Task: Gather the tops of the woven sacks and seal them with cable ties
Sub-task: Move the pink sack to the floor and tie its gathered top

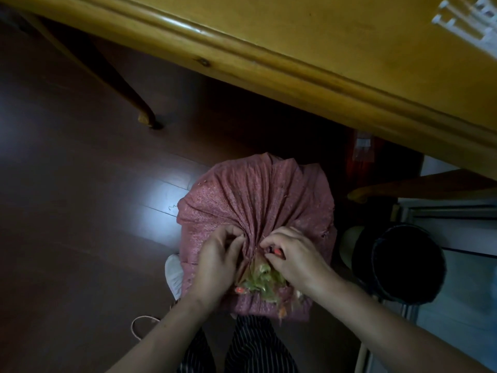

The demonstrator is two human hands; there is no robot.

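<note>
A reddish-pink woven sack [255, 200] stands on the dark floor in front of me, its top pleated into a bunch near its close edge. My left hand [217, 262] grips the left side of the gathered neck with curled fingers. My right hand [293, 257] pinches the right side of the neck, and a small red piece [277, 251] shows under its fingers; I cannot tell what it is. Frayed greenish-yellow sack ends [262, 278] stick out between my wrists. White cable ties [468, 20] lie on the table top at the upper right.
A yellow wooden table [295, 49] overhangs the sack from above, its leg [146, 118] on the floor at left. A dark round bin [406, 265] stands right of the sack. My white shoe [173, 273] and striped trousers [258, 345] are below. A loop of cord [139, 323] lies at lower left.
</note>
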